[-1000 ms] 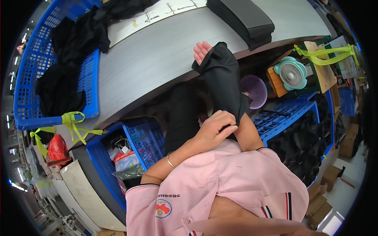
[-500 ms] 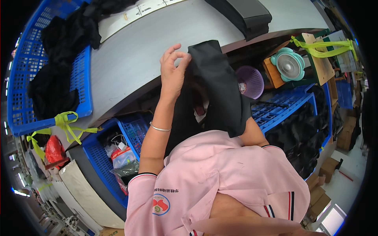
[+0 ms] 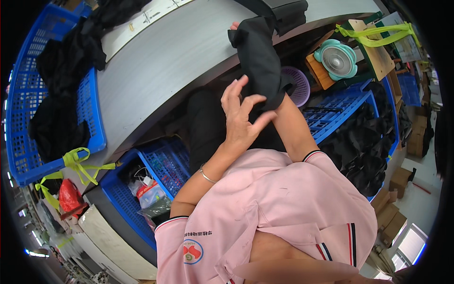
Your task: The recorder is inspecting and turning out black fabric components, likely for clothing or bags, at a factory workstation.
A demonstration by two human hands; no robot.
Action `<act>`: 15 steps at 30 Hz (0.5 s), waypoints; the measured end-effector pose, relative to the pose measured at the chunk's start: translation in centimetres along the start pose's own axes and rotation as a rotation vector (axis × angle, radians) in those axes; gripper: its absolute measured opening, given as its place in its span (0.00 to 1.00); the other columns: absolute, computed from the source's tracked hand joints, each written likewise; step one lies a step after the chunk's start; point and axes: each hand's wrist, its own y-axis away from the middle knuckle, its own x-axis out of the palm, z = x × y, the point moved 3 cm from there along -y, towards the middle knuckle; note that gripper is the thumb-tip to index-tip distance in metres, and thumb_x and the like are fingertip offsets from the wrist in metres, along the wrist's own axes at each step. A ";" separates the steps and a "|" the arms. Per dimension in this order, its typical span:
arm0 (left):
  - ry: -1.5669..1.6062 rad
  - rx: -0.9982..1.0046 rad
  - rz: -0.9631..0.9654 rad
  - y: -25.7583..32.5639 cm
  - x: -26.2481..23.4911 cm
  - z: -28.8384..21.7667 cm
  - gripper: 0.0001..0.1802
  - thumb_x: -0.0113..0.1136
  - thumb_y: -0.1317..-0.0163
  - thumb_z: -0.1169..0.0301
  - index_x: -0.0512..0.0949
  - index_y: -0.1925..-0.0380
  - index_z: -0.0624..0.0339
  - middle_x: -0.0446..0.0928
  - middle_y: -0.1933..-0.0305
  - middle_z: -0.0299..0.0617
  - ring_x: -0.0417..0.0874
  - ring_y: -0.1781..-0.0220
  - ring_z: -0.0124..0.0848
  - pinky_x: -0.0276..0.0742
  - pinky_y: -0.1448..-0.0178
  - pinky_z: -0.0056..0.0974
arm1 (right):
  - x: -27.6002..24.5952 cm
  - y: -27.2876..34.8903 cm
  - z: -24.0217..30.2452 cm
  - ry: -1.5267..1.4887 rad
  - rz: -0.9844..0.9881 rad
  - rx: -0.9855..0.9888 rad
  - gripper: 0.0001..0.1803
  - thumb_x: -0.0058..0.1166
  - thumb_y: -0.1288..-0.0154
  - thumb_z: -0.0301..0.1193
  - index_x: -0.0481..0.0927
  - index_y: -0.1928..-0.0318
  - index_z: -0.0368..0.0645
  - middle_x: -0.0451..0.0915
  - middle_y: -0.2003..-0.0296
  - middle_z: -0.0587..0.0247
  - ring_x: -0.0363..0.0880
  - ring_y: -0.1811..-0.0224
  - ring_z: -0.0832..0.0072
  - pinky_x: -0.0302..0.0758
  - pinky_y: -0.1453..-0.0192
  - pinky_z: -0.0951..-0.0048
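A black fabric tube (image 3: 260, 59) is pulled over my right forearm like a sleeve and reaches out above the table's front edge. Only a few fingertips of my right hand (image 3: 235, 25) peek out at its far end; the cloth hides the rest. My left hand (image 3: 240, 113) is open beside the tube's near end, fingers spread and thumb apart. Its fingertips are close to the cloth's near edge, and I cannot tell whether they touch it. Past the tube, a black folded fabric piece (image 3: 289, 14) lies on the grey table (image 3: 156, 71).
Black cloth spills over a blue basket (image 3: 97, 123) at the left. Below the table are another blue crate (image 3: 123, 189) with packets, a purple basket (image 3: 299, 87) and a teal fan (image 3: 336, 59). A blue crate (image 3: 347, 111) with black pieces stands at the right.
My left hand has come back from the tube's far end to near its near end. My right arm has pushed farther through the tube, and fingertips now show at the far end.
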 end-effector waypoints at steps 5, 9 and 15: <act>0.802 -0.576 0.042 0.6 0.6 3.8 0.03 0.60 0.28 0.75 0.78 0.59 0.62 0.76 0.59 0.30 0.72 0.58 0.15 0.69 0.53 0.25 | -0.4 1.6 0.5 0.612 -0.015 -0.433 0.11 0.63 0.38 0.26 0.82 0.57 0.33 0.85 0.55 0.53 0.82 0.53 0.65 0.77 0.46 0.69; 0.613 -0.477 -0.297 -2.8 -1.9 8.4 0.03 0.59 0.27 0.74 0.77 0.59 0.62 0.73 0.64 0.28 0.71 0.60 0.16 0.67 0.55 0.24 | 3.6 6.1 1.1 -0.039 0.045 -0.131 0.16 0.55 0.28 0.27 0.78 0.44 0.31 0.82 0.46 0.54 0.80 0.45 0.70 0.74 0.36 0.72; 0.666 -0.447 -0.383 -6.3 -4.1 14.0 0.04 0.59 0.27 0.73 0.78 0.59 0.62 0.77 0.65 0.29 0.73 0.63 0.15 0.69 0.57 0.25 | 4.8 16.6 3.8 0.068 0.399 0.276 0.19 0.45 0.23 0.30 0.72 0.38 0.31 0.76 0.53 0.59 0.74 0.54 0.73 0.73 0.47 0.73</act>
